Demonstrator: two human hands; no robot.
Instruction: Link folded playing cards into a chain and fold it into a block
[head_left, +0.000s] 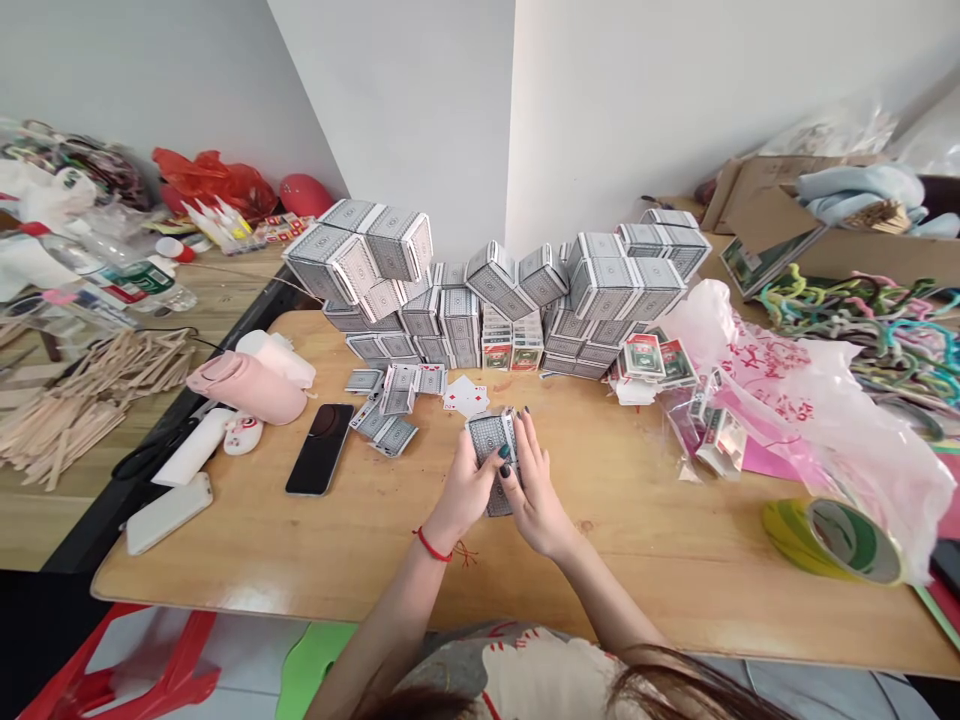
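Note:
Over the middle of the wooden table (315, 560) my left hand (469, 490) and my right hand (536, 490) are both closed round a grey patterned card box (491, 440). The left fingers wrap its left side, the right fingers press along its right side. A red string circles my left wrist. Just beyond the box lie a few face-up playing cards (465, 397) and several loose flat grey boxes (390, 410). Behind them rises a stack of grey card boxes (487, 290) against the wall corner.
A black phone (321, 448), a white phone (169, 512), a pink case (247, 385) and wooden sticks (82, 395) lie left. Right are red-green card packs (656, 360), a pink plastic bag (787, 400), a tape roll (844, 540) and coloured hangers (885, 320).

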